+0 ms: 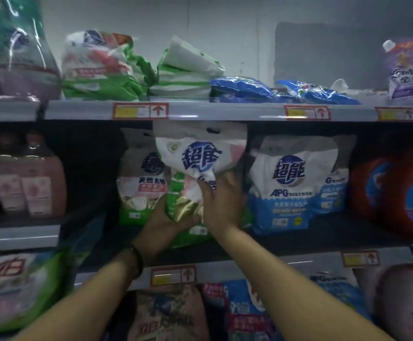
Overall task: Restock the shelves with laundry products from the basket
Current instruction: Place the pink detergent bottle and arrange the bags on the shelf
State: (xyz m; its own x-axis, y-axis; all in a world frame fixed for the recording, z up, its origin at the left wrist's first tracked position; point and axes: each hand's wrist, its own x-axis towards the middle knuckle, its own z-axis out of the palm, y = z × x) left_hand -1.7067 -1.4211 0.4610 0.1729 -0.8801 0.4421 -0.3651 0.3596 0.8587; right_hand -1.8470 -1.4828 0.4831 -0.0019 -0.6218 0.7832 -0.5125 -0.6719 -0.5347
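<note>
Person is holding a white-green detergent bag upright on the middle shelf, near its front edge, between a matching bag on the left and a blue APG bag on the right. Left hand is gripping the bag's lower left part, fingers curled underneath. Right hand is clutching the crumpled front, fingers bunching the plastic. Bag's top is reaching just under the upper shelf.

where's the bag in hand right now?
Head view, centre: the white-green bag is at the middle shelf, held by the left hand and right hand, between a matching bag to its left and the blue APG bag to its right.
</note>
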